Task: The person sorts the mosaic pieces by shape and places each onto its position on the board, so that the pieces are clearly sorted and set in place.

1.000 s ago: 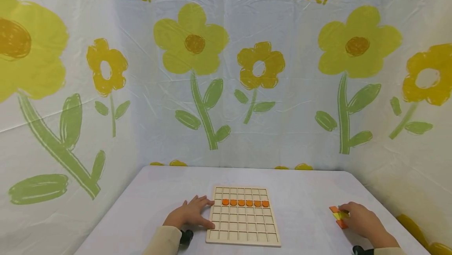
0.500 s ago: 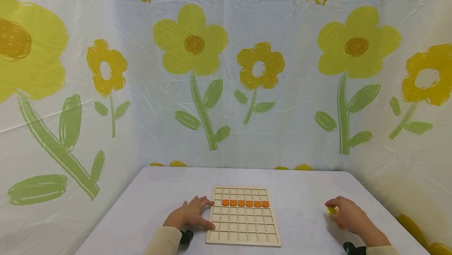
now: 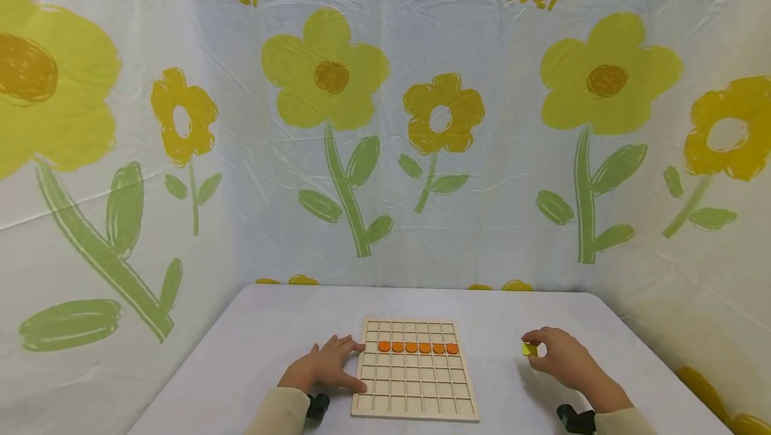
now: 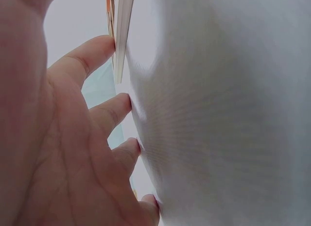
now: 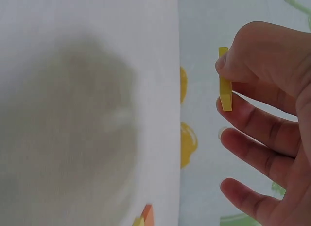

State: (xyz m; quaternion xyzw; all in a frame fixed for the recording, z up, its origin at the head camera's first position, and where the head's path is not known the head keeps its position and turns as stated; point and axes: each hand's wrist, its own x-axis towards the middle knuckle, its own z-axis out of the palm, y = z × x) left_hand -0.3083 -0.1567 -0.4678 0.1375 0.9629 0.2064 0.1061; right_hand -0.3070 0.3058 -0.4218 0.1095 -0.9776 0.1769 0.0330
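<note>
A light wooden grid board (image 3: 394, 405) lies on the table, with a row of several orange discs (image 3: 411, 348) across its upper part. My left hand (image 3: 325, 363) rests at the board's left edge, fingers spread. Its index finger and thumb touch the edge. To the right of the board, my right hand (image 3: 565, 358) pinches a small yellow tile (image 3: 529, 349) between thumb and fingers, held above the table. The right wrist view shows this tile (image 5: 224, 85) from its thin side.
Low in the right wrist view are an orange piece (image 5: 148, 215) and part of a yellow one (image 5: 139, 221) on the table; the head view does not show them. White cloth walls with printed flowers (image 3: 332, 77) enclose the white table (image 3: 289, 321) at the back and sides.
My right hand has picked up the yellow tile from the loose pieces at the right and carried it left, towards the board. My left hand and the board stay where they were.
</note>
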